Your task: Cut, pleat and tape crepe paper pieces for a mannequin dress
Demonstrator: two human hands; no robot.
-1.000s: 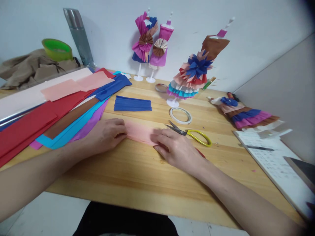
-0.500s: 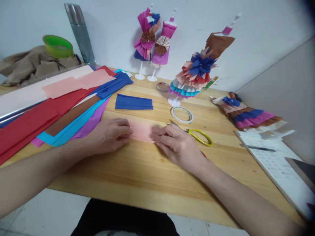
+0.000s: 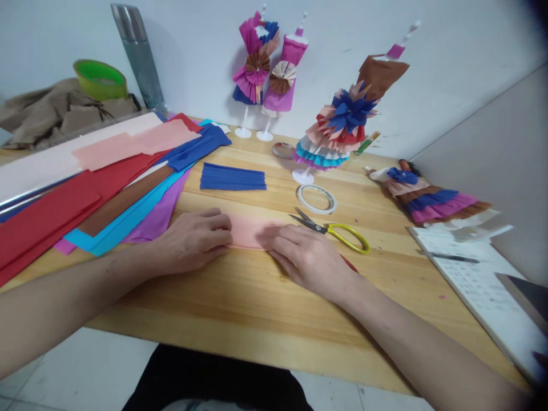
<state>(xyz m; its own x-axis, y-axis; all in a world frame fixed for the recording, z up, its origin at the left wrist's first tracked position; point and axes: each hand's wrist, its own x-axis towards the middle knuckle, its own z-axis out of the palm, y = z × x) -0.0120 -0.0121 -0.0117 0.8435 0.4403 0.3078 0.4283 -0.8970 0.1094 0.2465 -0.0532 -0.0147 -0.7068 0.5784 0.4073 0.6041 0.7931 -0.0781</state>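
head view. the workpiece is a pale pink, rectangular strip of thin paper (image 3: 249, 231), lying on the light wooden table (image 3: 205, 311) between the worker's two hands. the left hand (image 3: 199, 238) is nearly closed, fingers curled and thumb brought up to them, with hold of the strip's left end. the right hand (image 3: 306, 255) is half closed over the right end; its fingertips are shadowed, so from here i cannot tell whether they pinch the paper or merely press it.

the step appears to be folding or creasing along the near long edge. for a good result, hold both ends level, keep that edge straight, and apply even pressure from the ends inward. do not pull: thin paper may stretch or tear. make each fold equal in width.

beyond the strip lies a dark blue, finely pleated paper rectangle (image 3: 233, 177), a useful reference for evenness. black-bladed scissors with a yellow loop handle (image 3: 319, 229) rest just beside the right hand, blades apart; keep the knuckles clear. past them lies a flat, white, ring-shaped roll of tape (image 3: 317, 211).
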